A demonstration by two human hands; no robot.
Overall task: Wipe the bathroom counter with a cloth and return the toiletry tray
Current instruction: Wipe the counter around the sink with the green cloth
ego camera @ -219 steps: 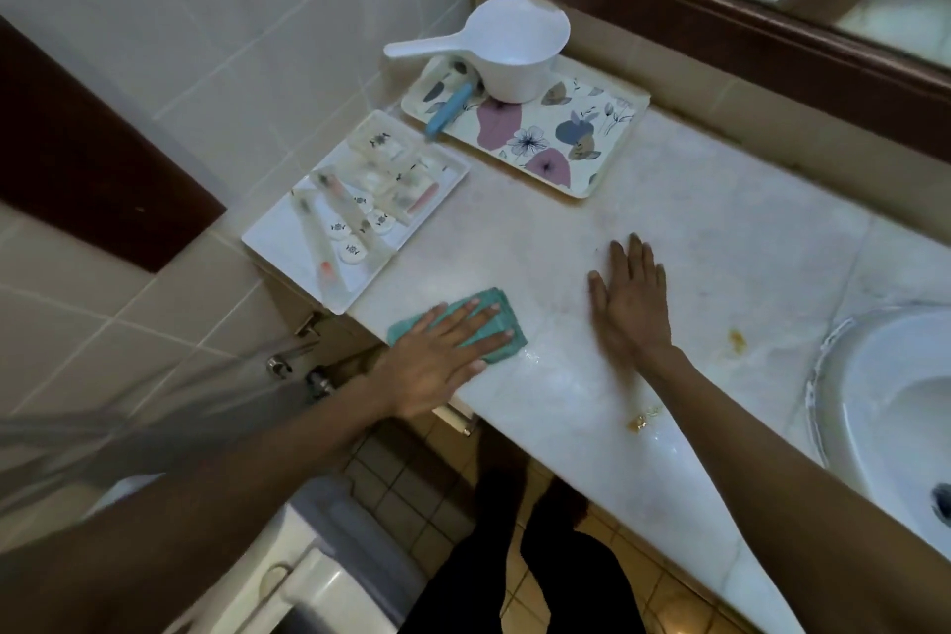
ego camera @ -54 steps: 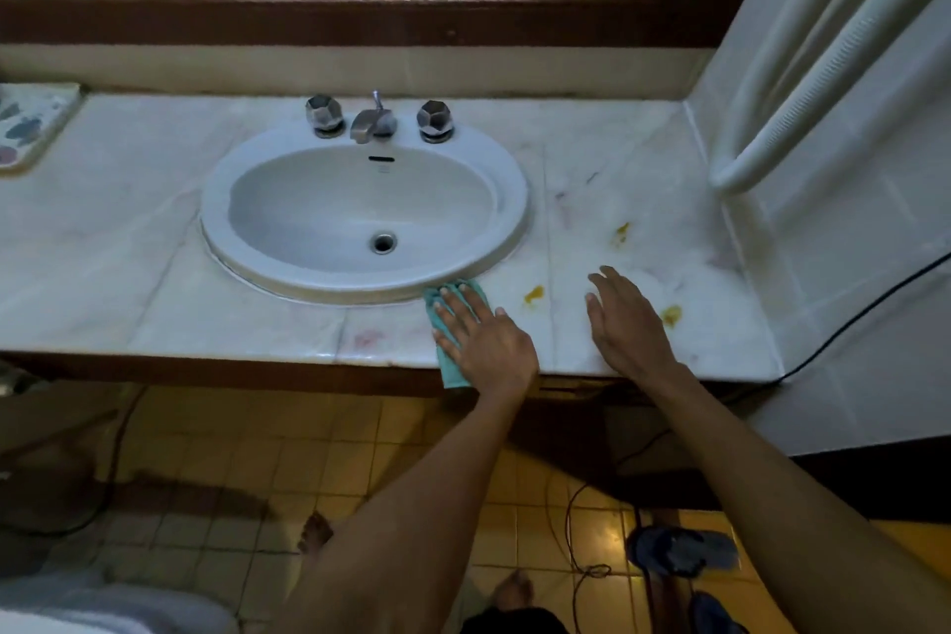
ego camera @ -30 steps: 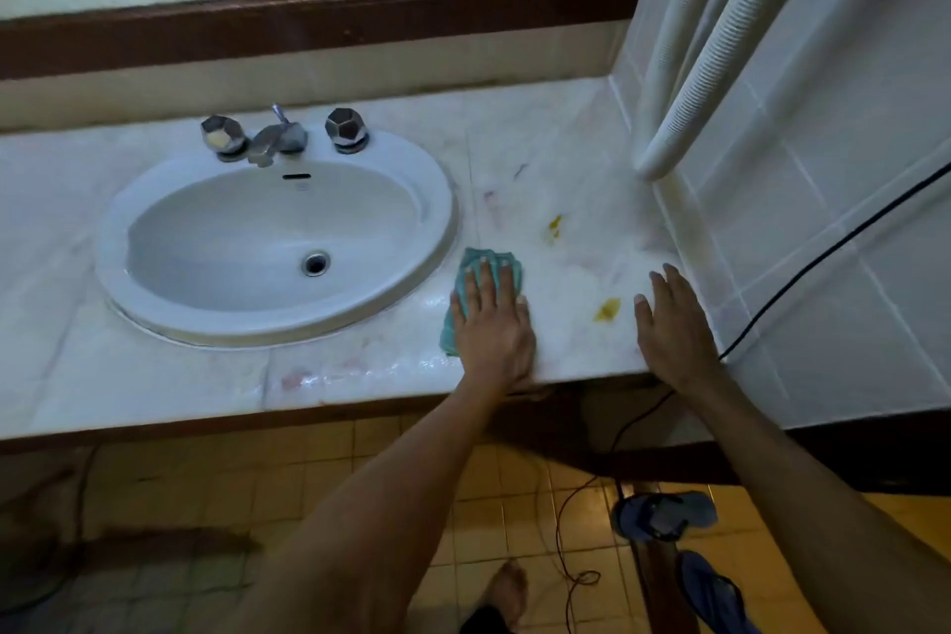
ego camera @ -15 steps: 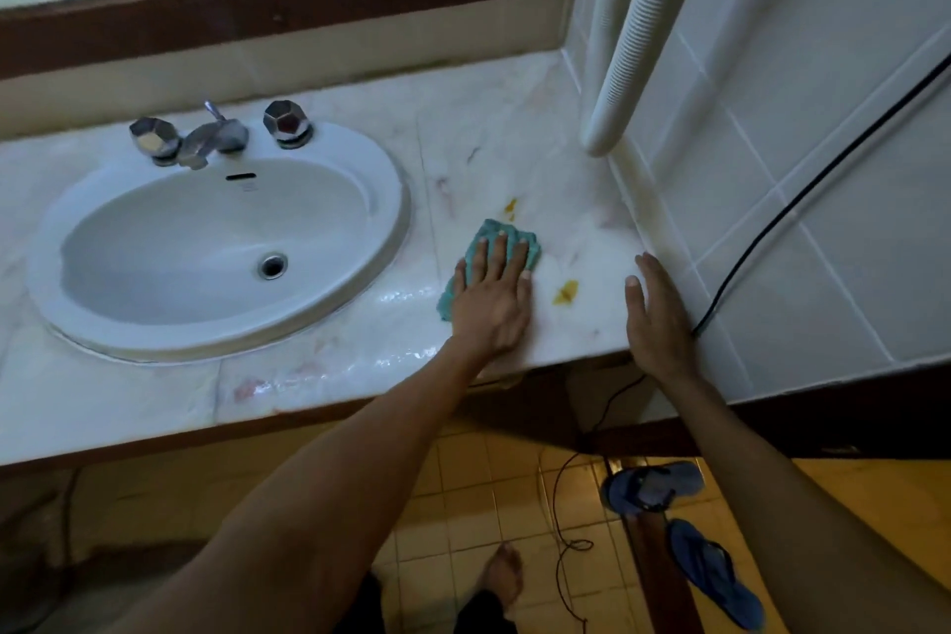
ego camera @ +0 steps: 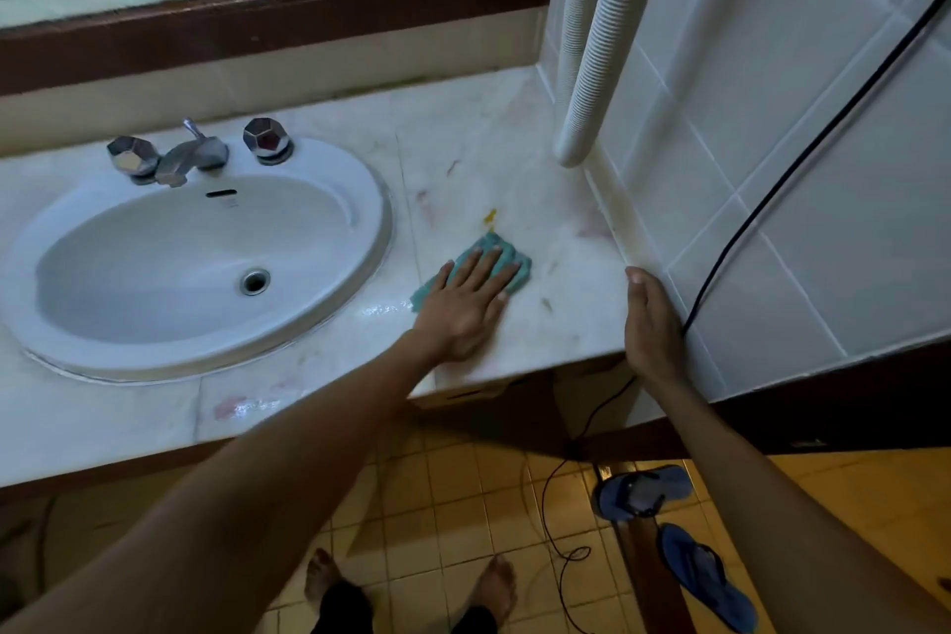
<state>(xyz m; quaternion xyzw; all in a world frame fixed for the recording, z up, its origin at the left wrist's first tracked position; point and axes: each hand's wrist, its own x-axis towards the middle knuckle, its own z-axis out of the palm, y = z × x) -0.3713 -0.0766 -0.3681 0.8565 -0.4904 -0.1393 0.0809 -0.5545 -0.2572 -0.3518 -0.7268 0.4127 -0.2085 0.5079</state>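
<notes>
My left hand (ego camera: 468,304) lies flat, fingers spread, pressing a teal cloth (ego camera: 509,257) onto the pale marble counter (ego camera: 483,170) to the right of the white oval sink (ego camera: 67,324). A small yellow stain (ego camera: 489,217) sits just beyond the cloth's far edge. My right hand (ego camera: 651,324) rests edge-on at the counter's right end, against the tiled side wall, holding nothing. The toiletry tray is out of view.
Two white ribbed hoses (ego camera: 597,41) hang down the right wall (ego camera: 803,82) and end above the counter corner. A black cable (ego camera: 772,191) runs down the tiles to the floor. Metal taps (ego camera: 190,152) stand behind the basin. Blue flip-flops (ego camera: 669,520) lie on the yellow floor tiles.
My left hand has slid the cloth further right and away from me, over the nearer yellow spot, which no longer shows. My right hand has shifted right against the tiled wall.
</notes>
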